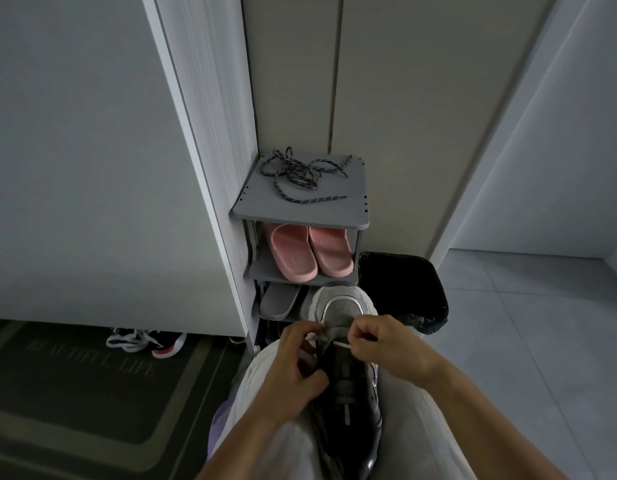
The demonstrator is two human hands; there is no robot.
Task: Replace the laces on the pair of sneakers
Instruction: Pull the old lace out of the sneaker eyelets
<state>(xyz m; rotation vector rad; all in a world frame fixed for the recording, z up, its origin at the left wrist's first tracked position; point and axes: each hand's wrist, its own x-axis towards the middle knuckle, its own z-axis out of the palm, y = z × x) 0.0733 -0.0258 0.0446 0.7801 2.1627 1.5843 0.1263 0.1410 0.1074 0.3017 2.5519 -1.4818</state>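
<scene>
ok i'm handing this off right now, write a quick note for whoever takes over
Left hand and right hand: fingers each pinch the pale lace at the toe-end eyelets of the sneaker, which lies on the lap, toe away.
The dark laces lie loose on top of the rack.
Done: no lace crosses the tongue nearer the ankle; whether the pale lace is going in or out is unclear.
Left: finish lacing this sneaker, then its mate, not clearly in view.
</scene>
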